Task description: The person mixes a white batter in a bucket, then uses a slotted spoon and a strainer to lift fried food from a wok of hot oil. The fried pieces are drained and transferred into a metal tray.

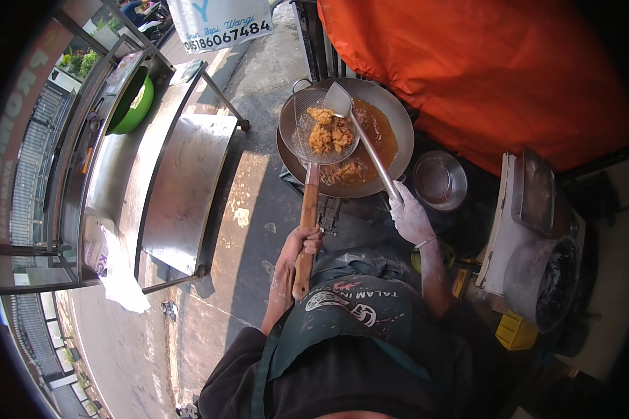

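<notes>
My left hand [305,243] grips the wooden handle of a round wire-mesh skimmer [295,128]. Several pieces of golden-brown fried food [322,140] lie in the skimmer, which is over the left part of a large metal wok [404,133]. My right hand [410,213], coated in pale flour or batter, holds the handle of a metal wok spatula [338,100]. The spatula's blade is at the upper edge of the fried pieces. Brown oil [385,131] bubbles in the wok, and more food [348,168] floats in it near the skimmer's lower right.
An empty-looking metal bowl [440,180] sits right of the wok. Farther right are a large metal pot [540,283], a metal tray [534,191] and a yellow container [516,331]. An orange tarp [482,68] hangs behind. At left stands a metal cart [186,188] with a green basin [141,107].
</notes>
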Tool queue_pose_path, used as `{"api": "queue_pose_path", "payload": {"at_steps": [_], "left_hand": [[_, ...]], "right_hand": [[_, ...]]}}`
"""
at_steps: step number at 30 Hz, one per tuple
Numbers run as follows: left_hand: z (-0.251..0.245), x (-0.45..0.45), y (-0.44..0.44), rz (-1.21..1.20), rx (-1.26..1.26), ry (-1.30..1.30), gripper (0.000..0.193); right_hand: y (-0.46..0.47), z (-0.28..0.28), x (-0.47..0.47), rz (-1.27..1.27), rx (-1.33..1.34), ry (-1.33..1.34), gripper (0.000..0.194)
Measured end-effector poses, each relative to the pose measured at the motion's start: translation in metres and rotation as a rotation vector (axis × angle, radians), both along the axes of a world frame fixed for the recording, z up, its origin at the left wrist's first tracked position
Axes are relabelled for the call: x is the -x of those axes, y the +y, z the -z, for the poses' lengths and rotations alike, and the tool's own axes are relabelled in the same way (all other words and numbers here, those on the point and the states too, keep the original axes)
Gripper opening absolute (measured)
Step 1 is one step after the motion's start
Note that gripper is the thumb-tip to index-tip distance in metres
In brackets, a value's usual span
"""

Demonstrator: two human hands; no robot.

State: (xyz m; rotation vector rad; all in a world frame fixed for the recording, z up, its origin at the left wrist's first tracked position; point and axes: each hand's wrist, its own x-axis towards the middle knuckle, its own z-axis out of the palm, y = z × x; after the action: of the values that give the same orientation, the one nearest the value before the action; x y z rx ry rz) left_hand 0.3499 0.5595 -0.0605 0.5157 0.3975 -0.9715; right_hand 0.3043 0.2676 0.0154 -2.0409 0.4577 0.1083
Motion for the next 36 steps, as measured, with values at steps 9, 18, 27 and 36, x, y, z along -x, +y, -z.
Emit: {"api": "queue_pose_path", "payload": {"at_steps": [9, 18, 27, 36], "left_hand": [[-0.003, -0.006, 0.007, -0.048, 0.1, 0.027, 0.005], [-0.019, -0.001, 0.027, -0.06, -0.076, -0.088, 0.007], [-0.017, 0.009, 0.033, -0.099, -0.093, -0.096, 0.006], [-0.007, 0.009, 0.03, -0.107, -0.091, -0.074, 0.008]], "right_hand": [[-0.045, 0.071, -0.001, 0.123, 0.476, -0.116, 0.044], [-0.048, 0.117, -0.025, 0.264, -0.873, 0.114, 0.021], [-0.029, 0.125, -0.056, 0.269, -1.25, 0.039, 0.013], [-0.047, 0.03, -0.021, 0.183, -1.164, 0.036, 0.019]]}}
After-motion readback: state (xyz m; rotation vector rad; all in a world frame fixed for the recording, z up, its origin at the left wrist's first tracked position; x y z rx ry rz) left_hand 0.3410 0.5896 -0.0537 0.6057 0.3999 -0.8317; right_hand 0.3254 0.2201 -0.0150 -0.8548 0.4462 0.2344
